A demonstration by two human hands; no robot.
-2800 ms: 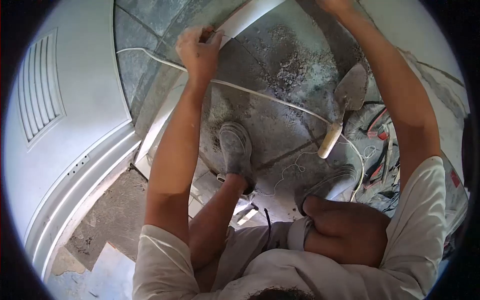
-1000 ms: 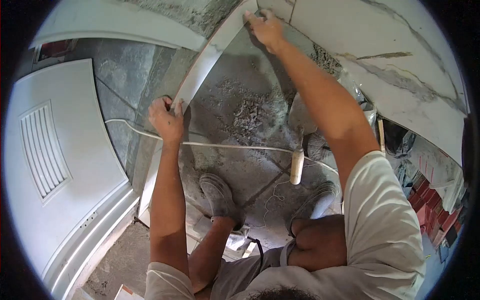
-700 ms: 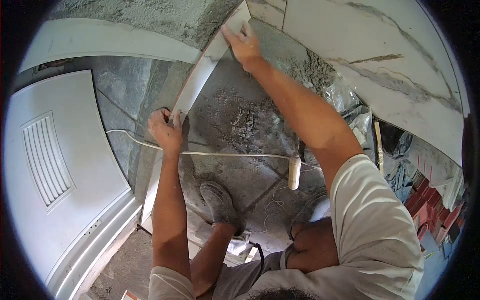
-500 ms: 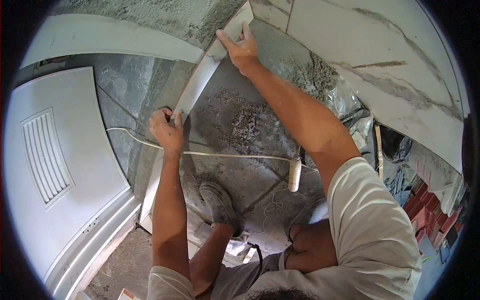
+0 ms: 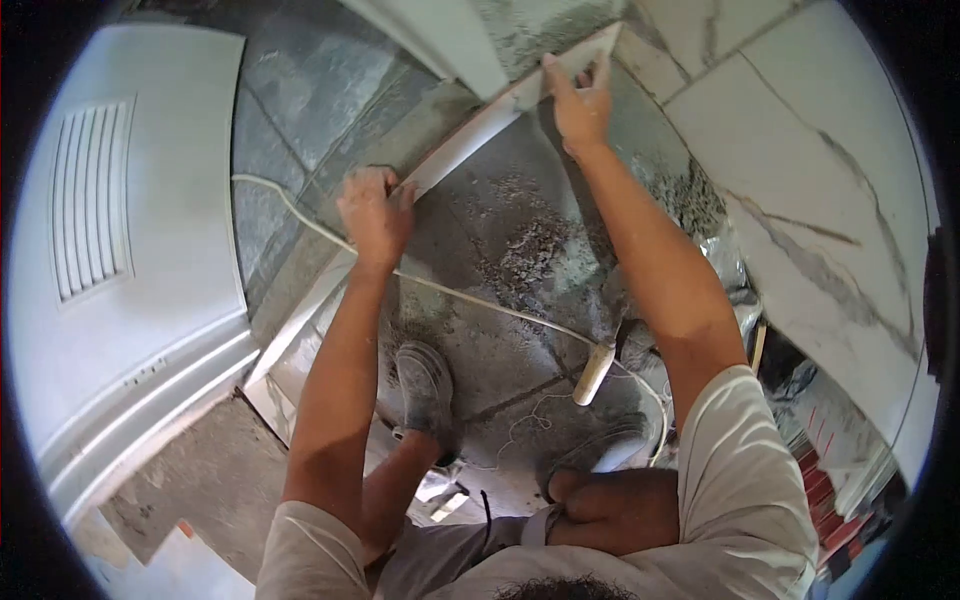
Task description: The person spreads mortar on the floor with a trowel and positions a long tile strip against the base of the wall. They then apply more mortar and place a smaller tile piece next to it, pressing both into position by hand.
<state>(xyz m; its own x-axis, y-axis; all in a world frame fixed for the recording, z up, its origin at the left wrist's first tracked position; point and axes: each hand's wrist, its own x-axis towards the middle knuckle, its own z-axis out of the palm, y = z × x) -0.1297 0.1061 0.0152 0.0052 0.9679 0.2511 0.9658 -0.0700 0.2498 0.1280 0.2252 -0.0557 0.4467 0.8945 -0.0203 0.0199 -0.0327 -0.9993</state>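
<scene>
A long, narrow white tile strip (image 5: 478,140) stands on edge along a raised grey sill, running from the wall corner toward the middle left. My right hand (image 5: 582,108) grips its far end, thumb over the top edge and fingers at the front face. At the near end my left hand (image 5: 376,218) has its fingers curled round the strip's end and top edge; some fingertips are hidden. A pale cable (image 5: 480,300) crosses the floor just below my left hand. Further along the sill, another white strip (image 5: 300,320) passes behind my left forearm.
Loose mortar crumbs (image 5: 530,250) lie on the grey floor. A cream cylindrical handle (image 5: 595,375) rests near my feet, beside thin string. Marbled wall tiles (image 5: 790,170) rise at right, with plastic bags (image 5: 728,262) below. A white louvred door (image 5: 170,180) stands at left.
My view has turned, so the strip, hands and door appear shifted and rotated. Both hands stay on the strip at about the same places.
</scene>
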